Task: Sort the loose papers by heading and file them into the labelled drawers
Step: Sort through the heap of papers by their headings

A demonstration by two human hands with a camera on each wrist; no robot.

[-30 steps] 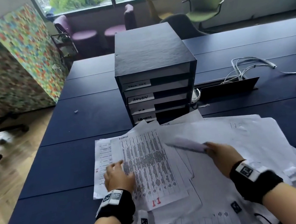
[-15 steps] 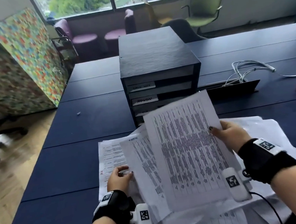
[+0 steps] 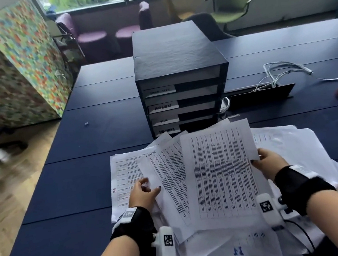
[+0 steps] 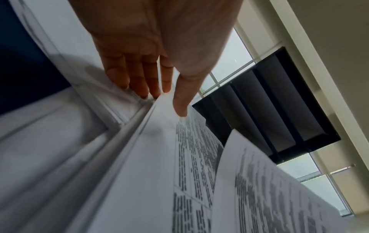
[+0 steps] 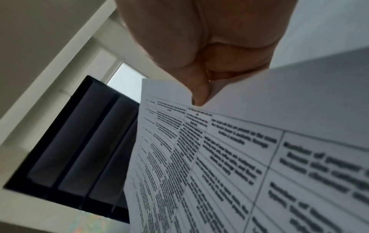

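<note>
From the head camera, your right hand (image 3: 269, 164) pinches the right edge of a printed table sheet (image 3: 223, 174), thumb on its face, holding it lifted and tilted just in front of the drawer unit (image 3: 180, 80). A second ago that hand was only reaching across the flat pile; the sheet has since come up and now sits a little lower than half a second back, so one paper is separated and ready for its heading to be read. Your left hand (image 3: 144, 193) grips the left edge of a sheet headed ADMIN (image 3: 164, 174), left of the lifted one. The remaining loose papers (image 3: 304, 155) lie spread on the table (image 3: 75, 179) in front of the unit.

From the left wrist, your fingers (image 4: 137, 78) curl under that sheet's edge with the thumb on top, the unit beyond.

From the right wrist, thumb and fingers clamp the table sheet (image 5: 219, 157), the unit's slots (image 5: 79, 141) behind it. I judge no filing has happened yet.
</note>
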